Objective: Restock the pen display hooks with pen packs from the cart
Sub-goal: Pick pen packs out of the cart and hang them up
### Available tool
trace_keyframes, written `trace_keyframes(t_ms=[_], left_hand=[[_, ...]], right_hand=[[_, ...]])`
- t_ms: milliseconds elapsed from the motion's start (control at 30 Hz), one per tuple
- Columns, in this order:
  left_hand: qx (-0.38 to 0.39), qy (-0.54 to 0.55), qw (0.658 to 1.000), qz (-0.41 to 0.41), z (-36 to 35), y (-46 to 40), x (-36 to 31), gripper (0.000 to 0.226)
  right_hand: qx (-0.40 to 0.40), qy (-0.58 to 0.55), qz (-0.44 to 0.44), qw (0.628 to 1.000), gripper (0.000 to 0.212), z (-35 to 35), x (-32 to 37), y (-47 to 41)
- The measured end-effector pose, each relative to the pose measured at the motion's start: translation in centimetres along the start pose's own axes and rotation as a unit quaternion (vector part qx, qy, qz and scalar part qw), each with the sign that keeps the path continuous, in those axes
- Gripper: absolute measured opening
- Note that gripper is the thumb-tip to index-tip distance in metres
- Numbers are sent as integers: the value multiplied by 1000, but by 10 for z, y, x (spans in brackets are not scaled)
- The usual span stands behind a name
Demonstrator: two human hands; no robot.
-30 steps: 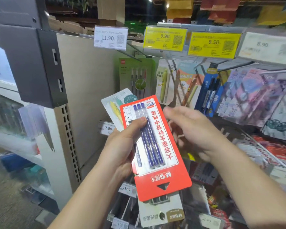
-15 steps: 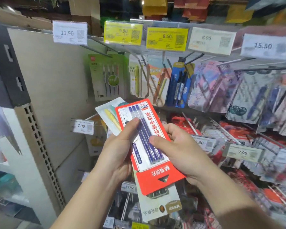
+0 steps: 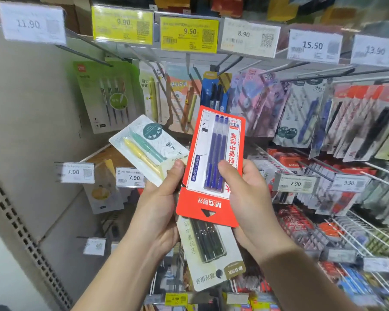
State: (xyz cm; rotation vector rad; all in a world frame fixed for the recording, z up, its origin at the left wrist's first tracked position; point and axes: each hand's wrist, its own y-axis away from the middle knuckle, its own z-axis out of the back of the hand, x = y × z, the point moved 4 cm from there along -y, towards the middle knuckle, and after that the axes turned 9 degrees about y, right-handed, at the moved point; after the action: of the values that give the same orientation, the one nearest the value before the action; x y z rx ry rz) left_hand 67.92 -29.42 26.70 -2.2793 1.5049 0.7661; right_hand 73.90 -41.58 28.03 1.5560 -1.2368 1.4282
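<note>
While the head camera looked forward and down at the display, both hands stood in front of it with a small fan of pen packs between them, none yet on a hook. The left hand (image 3: 157, 212) gripped the fan from the left, its thumb pressed on the front near the white pack with yellow and green pens (image 3: 144, 149), which splayed out up and to the left. The right hand (image 3: 245, 203) pinched the red pack of blue pens (image 3: 213, 164), thumb on its face and fingers behind; that pack was upside down, its hang hole toward the person. Behind and below it a cream pack of dark pens (image 3: 209, 250) stuck out, also inverted; which hand bore it I could not tell. The two hands were close together, joined by the packs, not touching each other as far as could be seen. On the display many hooks already carried stock: a green pack (image 3: 106, 97) hung upper left, purple packs (image 3: 254, 97) in the middle, and red packs (image 3: 290, 162) sat on the lower-right hooks (image 3: 312, 169) by a 7.90 price tag (image 3: 295, 184). The cart was out of view. I judged the restocking to be under way: at least three packs remained in hand, and the red one seemed to be getting separated, still needing turning and threading onto a matching hook.
</note>
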Motion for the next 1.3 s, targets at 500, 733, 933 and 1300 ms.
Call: trace_keyframes(t_ms=[500,733,933,1300], left_hand=[[-41,-113,989,-90,5,-2,19,19],[-53,-152,978,-134,2,5,28,25],[-79,-163,970,-160,-11,31,50,30],[-129,-162,960,-190,-17,87,80,22]], right_hand=[[97,152,36,983,36,48,-10,32],[78,66,26,994,28,123,-11,46],[109,76,18,991,49,191,-5,65],[1,73,29,997,57,281,-12,50]])
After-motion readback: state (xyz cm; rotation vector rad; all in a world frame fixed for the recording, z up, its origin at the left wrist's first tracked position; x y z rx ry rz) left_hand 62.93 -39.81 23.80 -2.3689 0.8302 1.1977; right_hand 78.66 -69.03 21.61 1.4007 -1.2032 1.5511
